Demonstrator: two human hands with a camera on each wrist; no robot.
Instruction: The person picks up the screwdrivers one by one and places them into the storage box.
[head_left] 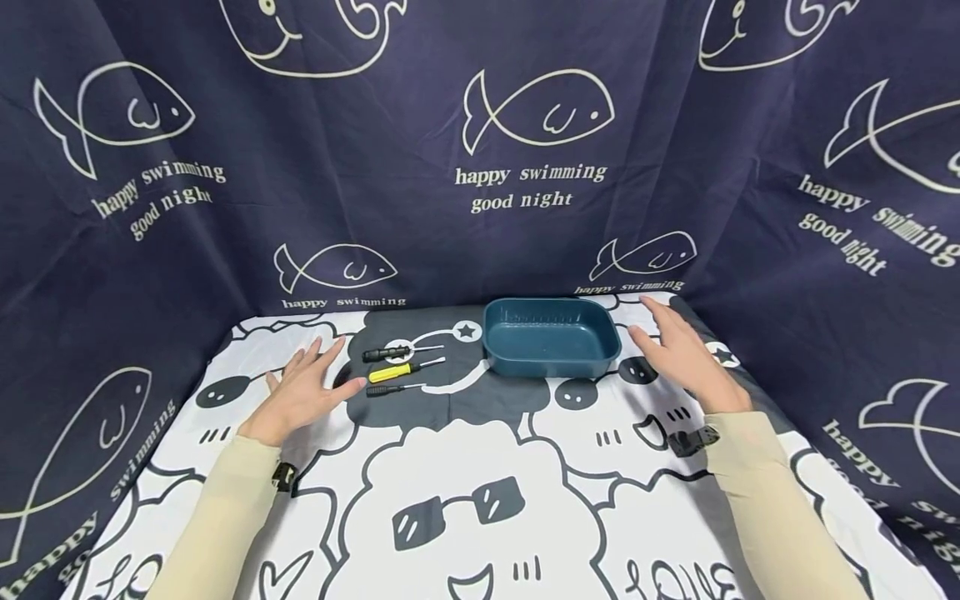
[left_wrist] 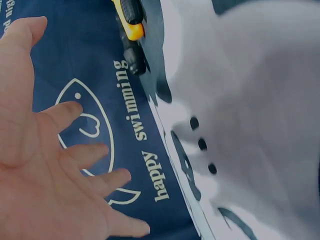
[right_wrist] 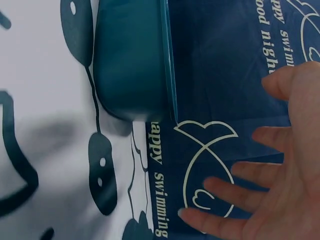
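Note:
My left hand (head_left: pixel 300 393) is spread with nothing in it, just left of three screwdrivers lying side by side. The farthest is a black screwdriver (head_left: pixel 386 353); the middle one is a yellow screwdriver (head_left: pixel 390 372); nearest lies a smaller dark screwdriver (head_left: pixel 384 390). Their handles point left toward the hand, their shafts right. In the left wrist view the handles, such as the yellow handle (left_wrist: pixel 134 31), show at the top. My right hand (head_left: pixel 686 354), fingers extended and holding nothing, is beside the right end of a teal rectangular bin (head_left: pixel 551 367), which also appears in the right wrist view (right_wrist: pixel 131 60).
A white cloth with cartoon sheep (head_left: pixel 465 450) covers the table. Dark blue curtains (head_left: pixel 525 242) with fish drawings hang behind it and at both sides. The bin stands at the back, right of the screwdrivers.

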